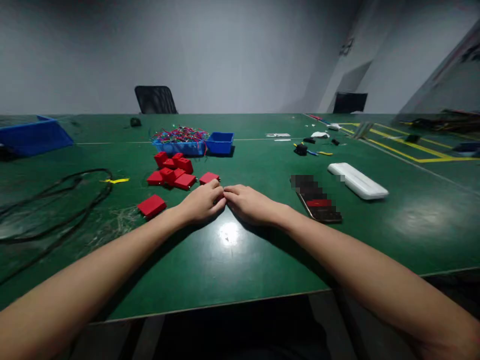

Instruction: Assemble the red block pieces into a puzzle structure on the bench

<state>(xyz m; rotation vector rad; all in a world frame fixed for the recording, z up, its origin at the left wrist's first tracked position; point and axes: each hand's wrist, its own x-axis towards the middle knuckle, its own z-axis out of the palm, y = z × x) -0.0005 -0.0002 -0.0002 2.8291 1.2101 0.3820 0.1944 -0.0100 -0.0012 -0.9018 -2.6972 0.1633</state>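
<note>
My left hand (202, 202) and my right hand (249, 202) rest on the green table (232, 260), fingertips pressed together at the middle. Both are curled closed; whatever lies between the fingers is too small or hidden to name. Just beyond my left hand lies a pile of red rectangular blocks (172, 170), with one block (209, 177) near my knuckles and another (151, 205) off to the left. Behind the pile stands a blue tray of coloured wires (180, 140) beside a small blue bin (220, 142).
A phone (318, 202) and a white oblong case (358, 181) lie to the right. Black cable (67, 200) loops at the left, near a large blue bin (32, 135). Small parts sit at the back right (311, 145). Two black chairs stand beyond the table.
</note>
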